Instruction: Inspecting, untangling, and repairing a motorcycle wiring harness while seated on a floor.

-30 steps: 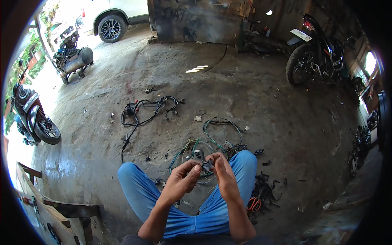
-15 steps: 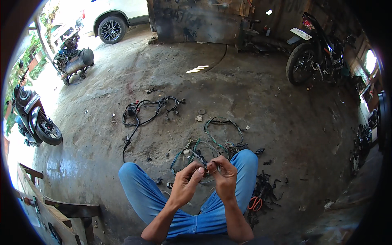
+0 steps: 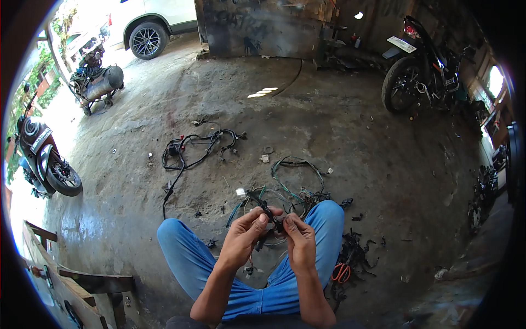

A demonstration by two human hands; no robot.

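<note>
Left hand [image 3: 243, 236] and right hand [image 3: 301, 237], nearly closed, pinch a black wire bundle [image 3: 264, 205], probably light, bendy, best held mid-length.

A white car [image 3: 174, 13] and an air compressor [image 3: 105, 83] stand upper left, a motorcycle [image 3: 437, 71] upper right.

Wire bundle: slim, flexible bundle of wires in black wrapping [image 3: 267, 210], bent along its length; individual strands too small to tell.
Upper end: pale, boxy white connector [image 3: 240, 192], at the far left of the bundle, blurred and bright.
Pose: slanting from upper left to lower right, raised in front of the knees.
Grip points: midsection pinched by the left hand [image 3: 241, 240]; lower right part at the fingertips of the right hand [image 3: 301, 237].
</note>
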